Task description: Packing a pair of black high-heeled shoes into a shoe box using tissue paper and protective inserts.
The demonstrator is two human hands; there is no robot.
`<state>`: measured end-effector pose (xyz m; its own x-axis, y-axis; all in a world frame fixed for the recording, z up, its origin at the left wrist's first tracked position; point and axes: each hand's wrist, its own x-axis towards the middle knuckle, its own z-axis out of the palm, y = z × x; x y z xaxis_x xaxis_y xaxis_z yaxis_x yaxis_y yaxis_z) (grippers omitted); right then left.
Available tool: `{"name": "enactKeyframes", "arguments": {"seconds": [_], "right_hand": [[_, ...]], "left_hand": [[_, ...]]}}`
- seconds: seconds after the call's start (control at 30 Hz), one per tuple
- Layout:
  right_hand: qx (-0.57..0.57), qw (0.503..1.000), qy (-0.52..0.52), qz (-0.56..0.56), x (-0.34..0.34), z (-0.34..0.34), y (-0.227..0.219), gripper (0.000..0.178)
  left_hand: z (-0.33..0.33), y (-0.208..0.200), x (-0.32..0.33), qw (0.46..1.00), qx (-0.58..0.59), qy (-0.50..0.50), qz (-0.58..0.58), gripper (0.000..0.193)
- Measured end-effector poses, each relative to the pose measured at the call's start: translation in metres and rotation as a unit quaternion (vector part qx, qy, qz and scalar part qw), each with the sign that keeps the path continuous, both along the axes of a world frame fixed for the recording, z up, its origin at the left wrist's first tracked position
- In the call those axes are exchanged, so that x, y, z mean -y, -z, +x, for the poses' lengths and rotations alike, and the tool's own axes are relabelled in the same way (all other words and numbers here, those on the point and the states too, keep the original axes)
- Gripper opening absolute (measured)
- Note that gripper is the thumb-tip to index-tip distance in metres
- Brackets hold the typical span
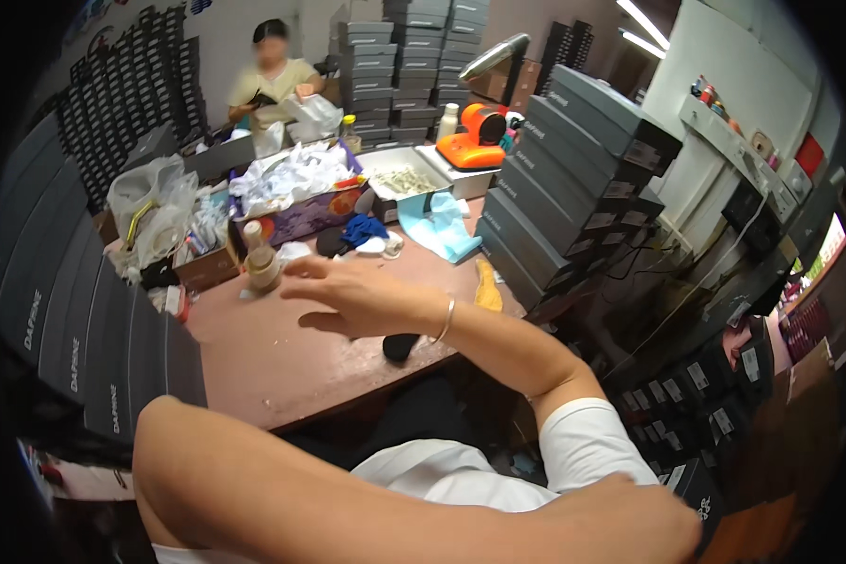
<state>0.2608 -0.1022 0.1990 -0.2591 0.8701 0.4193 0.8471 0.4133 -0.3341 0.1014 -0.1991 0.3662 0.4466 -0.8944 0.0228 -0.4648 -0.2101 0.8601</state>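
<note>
We see the right hand above the table, its fingers apart and with nothing visible in its grip. Nearest to its fingertips is the jar, which stands on the table, just left of them; something brownish is inside. A pale top shows above the jar, but we cannot tell if it belongs to it or stands behind. The left arm crosses in front of our body, and the left hand is at the lower right, near the white sleeve of the right arm. It is blurred and its fingers are hidden, so we cannot tell if it is spread or pinching.

Farther back, the purple box is heaped with crumpled white paper. Beside it, the white tray holds many small pale pieces. At the left, the carton is packed with small items, too crowded to make out; the contents of the clear bag are also unclear. The grey boxes at the right are closed, so their insides are hidden. The boxes at the left are partly cut off by the dark rim.
</note>
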Motion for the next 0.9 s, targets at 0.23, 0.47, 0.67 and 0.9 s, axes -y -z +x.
{"name": "enactKeyframes", "arguments": {"seconds": [0.23,0.47,0.67,0.9], "right_hand": [[0.033,0.924,0.316,0.212,0.109,0.104,-0.031,0.042],[0.015,0.598,0.651,0.467,0.336,0.326,-0.099,0.063],[-0.136,0.671,0.644,0.342,0.370,0.401,-0.086,0.066],[0.008,0.517,0.668,0.536,0.337,0.365,-0.086,0.042]], "left_hand": [[0.021,0.060,-0.012,0.915,0.363,-0.047,0.173,0.063],[0.040,0.130,-0.116,0.883,0.193,-0.425,0.056,0.038],[0.047,0.182,-0.128,0.890,0.073,-0.447,0.049,0.040],[0.019,0.202,-0.131,0.839,0.065,-0.539,-0.020,0.035]]}}
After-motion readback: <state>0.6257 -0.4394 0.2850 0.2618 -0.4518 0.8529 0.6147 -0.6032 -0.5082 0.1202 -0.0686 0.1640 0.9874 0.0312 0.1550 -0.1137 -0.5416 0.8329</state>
